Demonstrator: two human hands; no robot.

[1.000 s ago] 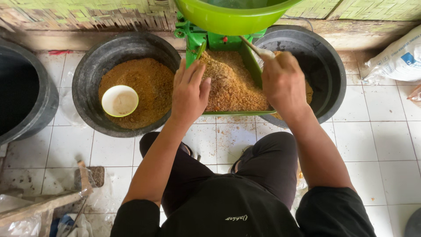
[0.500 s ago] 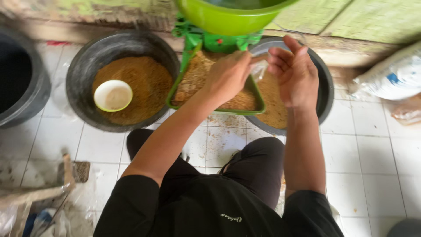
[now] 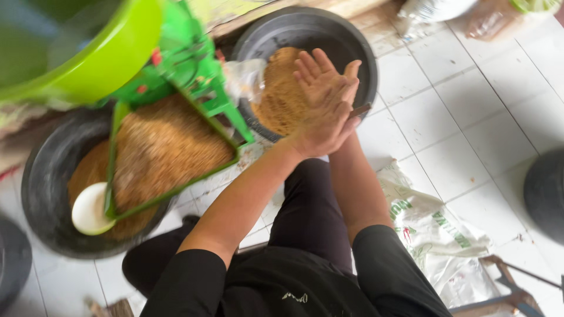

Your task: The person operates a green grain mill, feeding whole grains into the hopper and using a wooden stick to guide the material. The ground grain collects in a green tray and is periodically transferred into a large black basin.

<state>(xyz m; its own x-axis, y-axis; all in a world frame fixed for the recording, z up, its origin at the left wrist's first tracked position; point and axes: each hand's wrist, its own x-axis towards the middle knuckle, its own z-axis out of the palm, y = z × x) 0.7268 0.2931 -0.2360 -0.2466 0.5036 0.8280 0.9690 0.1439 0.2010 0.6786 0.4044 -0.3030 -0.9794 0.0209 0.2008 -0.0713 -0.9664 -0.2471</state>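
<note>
At the left, the green tray (image 3: 170,149) heaped with brown grain (image 3: 161,141) lies across the left black tub (image 3: 41,170). Both hands have lifted off it. The left hand (image 3: 320,111) is now pressed flat against the right hand (image 3: 346,97), fingers spread and empty, over the right tub (image 3: 305,35).

Showing glossy plastic hopper (image 3: 88,64), matt black tubs (image 3: 47,176), coarse grainy meal (image 3: 164,147), smooth glazed floor tiles (image 3: 470,117), woven sack (image 3: 435,235).
</note>
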